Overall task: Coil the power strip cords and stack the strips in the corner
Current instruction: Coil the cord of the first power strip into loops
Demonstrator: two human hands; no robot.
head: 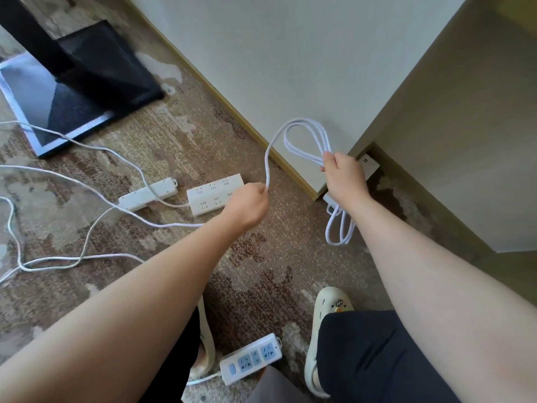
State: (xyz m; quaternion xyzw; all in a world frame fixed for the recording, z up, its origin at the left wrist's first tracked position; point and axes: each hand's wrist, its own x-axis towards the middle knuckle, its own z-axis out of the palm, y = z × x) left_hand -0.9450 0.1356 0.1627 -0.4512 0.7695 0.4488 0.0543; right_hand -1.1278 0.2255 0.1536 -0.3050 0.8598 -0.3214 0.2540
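My right hand (344, 174) grips a bundle of white cord loops (305, 141); loops stand above the fist and more hang below the wrist (338, 225). From the top loop the cord runs down to my left hand (250, 203), which pinches it. A white power strip (369, 167) lies in the wall corner, mostly hidden behind my right hand. On the carpet lie a wide white strip (213, 193), a narrow white strip (148, 193), and a strip with blue sockets (251, 357) between my feet.
Loose white cords (87, 187) trail over the patterned carpet at left. A black stand on a glossy base (58, 112) stands at upper left. The white wall with its baseboard (241, 117) and a beige cabinet side (465, 155) form the corner. My slippered foot (325, 315) is at lower right.
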